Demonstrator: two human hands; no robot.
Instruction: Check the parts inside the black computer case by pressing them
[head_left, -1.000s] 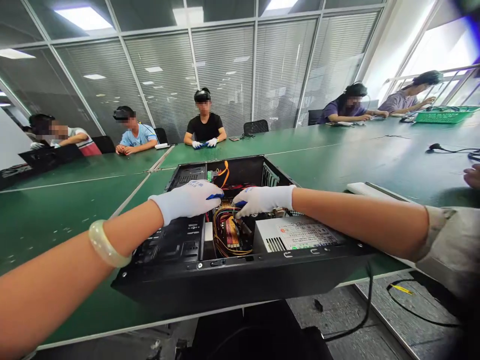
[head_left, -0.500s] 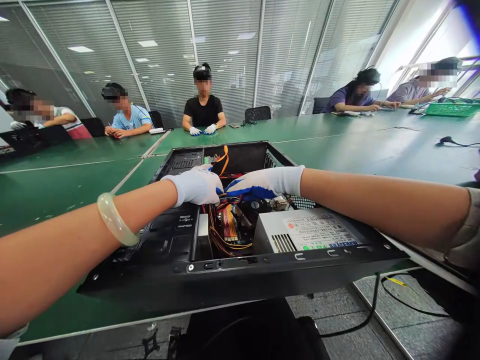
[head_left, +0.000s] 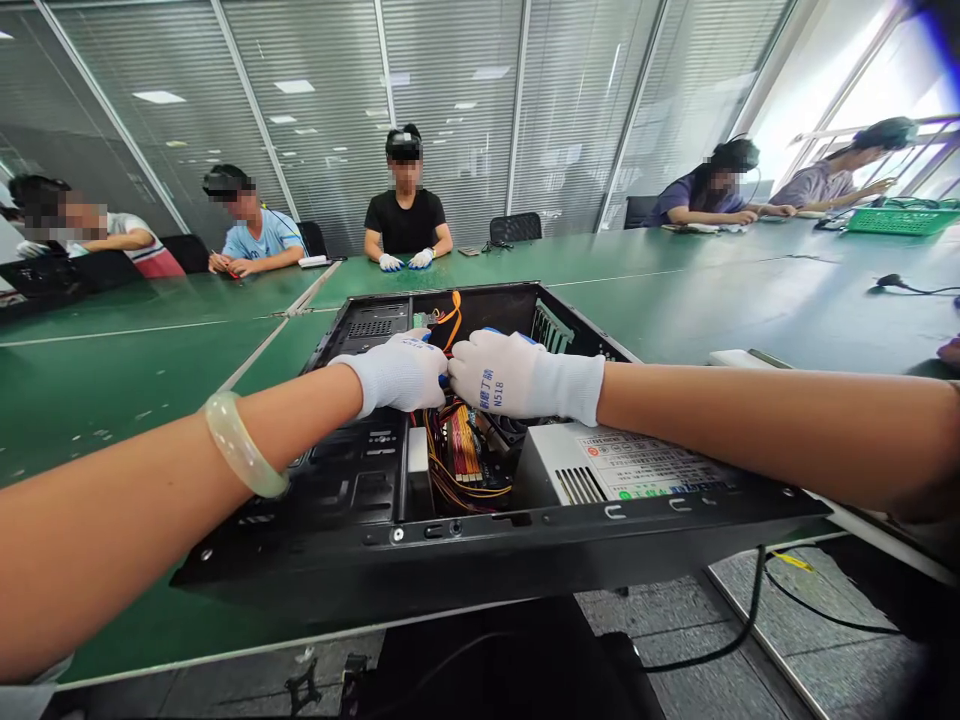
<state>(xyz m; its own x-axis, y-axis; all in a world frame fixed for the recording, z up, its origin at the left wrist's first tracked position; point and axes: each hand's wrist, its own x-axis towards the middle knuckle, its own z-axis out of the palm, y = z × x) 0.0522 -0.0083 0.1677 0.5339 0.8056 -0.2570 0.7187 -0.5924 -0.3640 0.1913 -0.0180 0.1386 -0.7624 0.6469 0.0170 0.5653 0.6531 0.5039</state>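
Observation:
An open black computer case (head_left: 480, 555) lies on the green table in front of me. Both my hands wear white gloves and reach into its middle, over a bundle of orange, yellow and red wires (head_left: 457, 455). My left hand (head_left: 397, 372) is curled with the fingers bent down. Touching it on the right, my right hand (head_left: 517, 375) is curled too, with the back of the glove up. What the fingers grip is hidden under the gloves. A grey power supply (head_left: 626, 465) sits in the case just below my right wrist.
Several people in headsets sit along the far edge of the green table (head_left: 112, 390). A green basket (head_left: 900, 220) stands at the far right. A black cable (head_left: 911, 288) lies on the table at the right. More cables hang to the grey floor (head_left: 787, 640).
My right hand has turned from palm-side showing to back up and closed in against my left hand. The view has shifted slightly; the case looks nearer.

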